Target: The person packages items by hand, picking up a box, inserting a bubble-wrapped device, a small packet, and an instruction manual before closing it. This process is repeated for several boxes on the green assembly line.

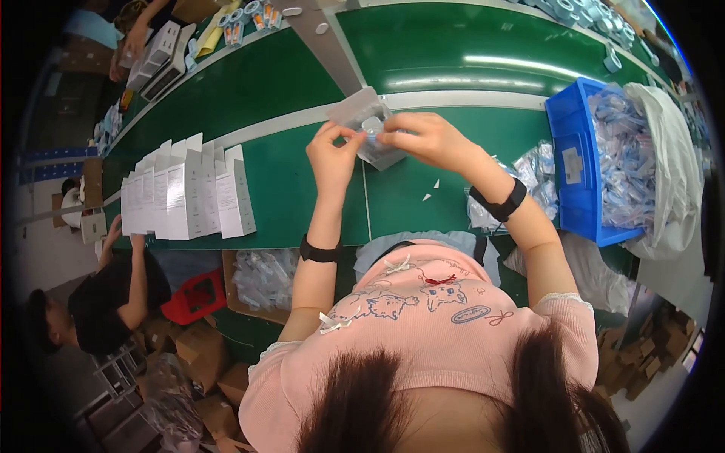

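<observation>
A translucent plastic box point(387, 158) stands at the near side of the green worktop, its clear flap point(349, 112) raised at the back left. Over its opening is a small whitish rounded piece point(371, 123), too small to name further. My left hand point(332, 155) comes from the left, thumb and fingertips pinched together at this piece. From the right, my right hand point(427, 137) reaches in with its fingers closed at the piece's other side. Fingertips hide what is pinched, and part of the box. Both wrists wear black bands.
Several white cartons point(185, 192) stand in a row at left, near a co-worker point(113, 291). Small bagged items point(536, 170) and white scraps point(427, 198) lie at right. A blue bin point(572, 162) holds bagged parts. A metal post point(328, 45) rises beyond the box.
</observation>
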Action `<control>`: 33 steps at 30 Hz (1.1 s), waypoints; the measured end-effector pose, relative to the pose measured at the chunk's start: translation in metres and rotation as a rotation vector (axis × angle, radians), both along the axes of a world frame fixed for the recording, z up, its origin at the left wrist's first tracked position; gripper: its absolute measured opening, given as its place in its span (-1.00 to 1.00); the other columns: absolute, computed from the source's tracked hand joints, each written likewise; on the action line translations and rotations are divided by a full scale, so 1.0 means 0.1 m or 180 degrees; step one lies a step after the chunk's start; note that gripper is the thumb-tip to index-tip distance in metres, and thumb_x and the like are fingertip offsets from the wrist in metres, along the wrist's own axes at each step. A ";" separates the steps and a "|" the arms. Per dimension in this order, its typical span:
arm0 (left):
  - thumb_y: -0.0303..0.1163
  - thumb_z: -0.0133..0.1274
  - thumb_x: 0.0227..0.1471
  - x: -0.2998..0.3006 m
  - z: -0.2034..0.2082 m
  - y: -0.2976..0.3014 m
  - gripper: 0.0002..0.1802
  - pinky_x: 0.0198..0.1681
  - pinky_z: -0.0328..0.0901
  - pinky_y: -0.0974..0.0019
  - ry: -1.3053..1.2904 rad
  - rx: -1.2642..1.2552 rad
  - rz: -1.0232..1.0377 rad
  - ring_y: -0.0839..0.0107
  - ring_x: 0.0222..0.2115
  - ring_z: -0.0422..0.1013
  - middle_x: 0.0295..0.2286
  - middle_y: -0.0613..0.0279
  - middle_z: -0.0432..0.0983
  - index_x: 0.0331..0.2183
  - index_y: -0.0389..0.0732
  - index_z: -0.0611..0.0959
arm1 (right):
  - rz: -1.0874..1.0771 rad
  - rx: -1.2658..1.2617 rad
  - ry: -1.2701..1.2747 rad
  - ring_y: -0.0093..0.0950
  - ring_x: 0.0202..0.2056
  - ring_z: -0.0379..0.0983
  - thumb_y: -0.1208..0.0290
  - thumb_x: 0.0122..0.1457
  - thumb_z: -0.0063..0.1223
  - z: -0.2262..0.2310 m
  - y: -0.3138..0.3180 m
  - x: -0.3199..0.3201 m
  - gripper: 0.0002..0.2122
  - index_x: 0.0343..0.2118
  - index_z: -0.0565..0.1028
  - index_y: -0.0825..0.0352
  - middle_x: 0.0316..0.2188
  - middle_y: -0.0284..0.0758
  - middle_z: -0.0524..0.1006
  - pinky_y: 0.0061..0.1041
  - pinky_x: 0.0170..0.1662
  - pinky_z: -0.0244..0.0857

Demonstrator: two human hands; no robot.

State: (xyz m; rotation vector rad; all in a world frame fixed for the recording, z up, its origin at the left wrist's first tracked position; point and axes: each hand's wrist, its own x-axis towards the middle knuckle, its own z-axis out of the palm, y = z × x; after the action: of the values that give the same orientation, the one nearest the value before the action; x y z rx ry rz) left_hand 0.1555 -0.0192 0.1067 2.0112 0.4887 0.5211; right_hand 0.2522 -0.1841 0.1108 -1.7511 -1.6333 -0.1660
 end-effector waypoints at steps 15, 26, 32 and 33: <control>-0.53 0.18 -0.28 0.65 0.05 1.82 -0.90 -0.65 0.09 0.55 -0.0677 0.0123 0.1357 0.62 -0.69 0.22 -0.74 0.39 0.35 -0.65 -0.32 0.56 | -0.2178 0.0284 0.1337 -0.27 -0.23 0.37 0.65 -0.05 -0.05 -0.24 -0.66 -0.23 -0.84 -0.36 0.46 0.41 -0.30 -0.20 0.44 -0.43 -0.14 0.22; -0.45 0.13 -0.27 0.98 -0.10 1.95 -0.53 0.01 0.05 0.14 -0.0737 0.1207 0.0867 -0.01 -0.02 0.07 -0.09 -0.10 0.16 -0.21 -0.24 0.38 | -0.1916 -0.0402 0.1082 -0.27 -0.22 0.35 0.66 -0.08 -0.05 -0.04 -0.17 -0.57 -0.84 -0.38 0.45 0.39 -0.30 -0.22 0.42 -0.43 -0.18 0.23; -0.48 0.13 -0.26 -0.34 -0.18 0.98 -0.48 0.07 -0.02 0.03 0.0429 0.0932 -0.0140 -0.15 0.06 -0.08 0.03 -0.17 -0.04 -0.17 -0.21 0.34 | -0.1661 -0.0600 0.1076 -0.26 -0.23 0.34 0.63 -0.08 -0.04 0.11 0.19 -0.57 -0.85 -0.38 0.45 0.39 -0.29 -0.22 0.42 -0.41 -0.19 0.23; -0.46 0.13 -0.26 -0.55 -0.23 0.93 -0.46 0.09 -0.04 0.04 0.0636 0.1051 -0.0224 -0.15 0.08 -0.11 0.05 -0.14 -0.07 -0.15 -0.18 0.33 | -0.1588 -0.0615 0.1030 -0.25 -0.23 0.34 0.63 -0.09 -0.03 0.11 0.25 -0.59 -0.85 -0.38 0.45 0.39 -0.30 -0.22 0.41 -0.39 -0.20 0.24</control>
State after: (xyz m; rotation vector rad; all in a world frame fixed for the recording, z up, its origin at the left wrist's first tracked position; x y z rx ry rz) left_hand 0.1002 0.0733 0.0835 2.4033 0.4737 0.3768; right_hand 0.1931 -0.1587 0.1219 -2.1789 -0.9902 0.0471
